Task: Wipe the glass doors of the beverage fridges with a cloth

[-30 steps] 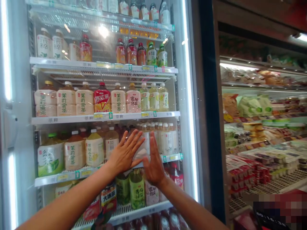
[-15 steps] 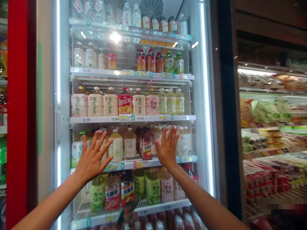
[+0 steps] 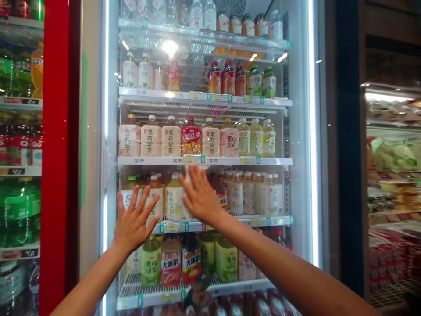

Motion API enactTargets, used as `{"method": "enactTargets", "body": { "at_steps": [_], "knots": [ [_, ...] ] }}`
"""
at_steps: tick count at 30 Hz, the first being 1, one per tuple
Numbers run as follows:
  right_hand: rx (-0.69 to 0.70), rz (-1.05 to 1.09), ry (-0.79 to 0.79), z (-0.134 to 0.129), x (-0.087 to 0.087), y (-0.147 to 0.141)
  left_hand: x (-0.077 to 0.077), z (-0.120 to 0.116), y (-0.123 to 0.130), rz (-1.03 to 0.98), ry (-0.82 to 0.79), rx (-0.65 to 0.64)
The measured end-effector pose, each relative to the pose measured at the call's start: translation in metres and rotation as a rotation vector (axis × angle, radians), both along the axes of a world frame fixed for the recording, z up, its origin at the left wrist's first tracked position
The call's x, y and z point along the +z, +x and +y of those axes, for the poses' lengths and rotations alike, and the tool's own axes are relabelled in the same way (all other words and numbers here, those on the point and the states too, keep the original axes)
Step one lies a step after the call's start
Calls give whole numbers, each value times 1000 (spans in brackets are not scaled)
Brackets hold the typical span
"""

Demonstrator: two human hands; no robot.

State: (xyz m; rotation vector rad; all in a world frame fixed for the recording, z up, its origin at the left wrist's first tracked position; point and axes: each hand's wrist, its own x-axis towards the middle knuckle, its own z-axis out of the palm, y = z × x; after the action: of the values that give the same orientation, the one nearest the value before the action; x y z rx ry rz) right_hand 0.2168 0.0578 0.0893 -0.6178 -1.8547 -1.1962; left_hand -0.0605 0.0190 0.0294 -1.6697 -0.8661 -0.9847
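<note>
My left hand (image 3: 134, 219) is spread flat at the glass door (image 3: 113, 105) of a lit drinks fridge, fingers apart, with nothing in it. My right hand (image 3: 202, 197) lies against the glass nearer the middle, pressing a thin white cloth (image 3: 188, 173) under its fingers. Only the cloth's edges show; the palm hides the rest. Behind the glass, close to my hands, stand a pale yellow bottle (image 3: 174, 202) and a white-labelled tea bottle (image 3: 154, 193), partly covered by my fingers.
Shelves (image 3: 204, 161) of bottled drinks fill the fridge above and below my hands. A vertical light strip (image 3: 314, 131) runs down its right side. To the left, past a red panel (image 3: 55, 145), are more bottles; at right is an open chiller (image 3: 393, 184) of packaged food.
My right hand has swept left across the glass with the cloth, closer to my left hand. My left hand stays spread near the left edge. The view has turned slightly left.
</note>
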Motion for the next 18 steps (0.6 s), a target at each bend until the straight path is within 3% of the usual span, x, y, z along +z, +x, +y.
{"method": "enactTargets", "body": {
  "at_steps": [2,4,7,9,10,12,14,16,18],
  "knots": [
    [85,-422,-23,-5,-22,-5,-9,-1,-2,-8,-18,5],
    [112,-580,-40,-9,-32,-3,-21,-2,-3,-14,-39,8],
    [28,-201,-92,-11,-46,3,-44,-4,-2,-34,-72,10],
    [4,-50,-111,-13,-77,2,-62,-7,2,-66,-85,9],
    [29,-114,-104,-15,-99,1,-74,-10,5,-86,-93,6],
    [123,-437,-66,-18,-149,-1,-101,-16,8,-114,-125,-6],
    [176,-669,-46,-20,-186,0,-132,-22,10,-120,-176,-23],
    [129,-620,-89,-20,-201,3,-164,-29,13,-118,-221,-40],
    [8,-351,-175,-20,-204,7,-189,-34,18,-120,-245,-55]
  ]
}}
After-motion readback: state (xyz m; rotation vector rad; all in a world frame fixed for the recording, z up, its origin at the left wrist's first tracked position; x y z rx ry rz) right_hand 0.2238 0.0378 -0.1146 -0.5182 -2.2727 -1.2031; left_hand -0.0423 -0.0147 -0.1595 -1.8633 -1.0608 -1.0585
